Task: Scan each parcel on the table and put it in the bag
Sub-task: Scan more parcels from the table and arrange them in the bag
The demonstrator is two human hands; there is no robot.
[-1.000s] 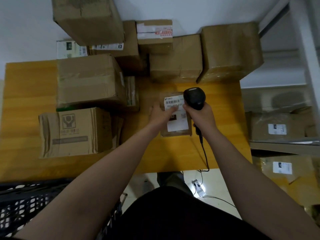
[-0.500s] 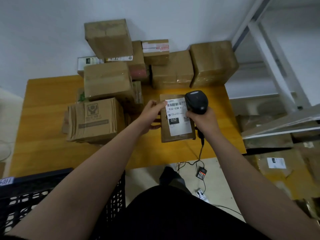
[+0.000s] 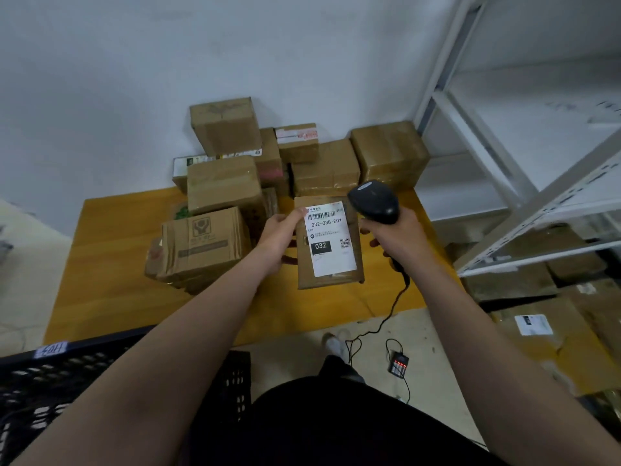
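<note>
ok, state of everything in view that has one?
labelled parcel: label up, gripped at left edge by left hand.
barcode scanner: held in right hand, head by parcel's top right corner.
other parcels: taped shut, piled on table.
small black device: on floor, red lights lit.

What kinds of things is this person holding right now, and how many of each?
parcel, with a white label, gripped at its edge by the left hand: 1
barcode scanner, black and corded, gripped by the right hand: 1
Total: 2
</note>
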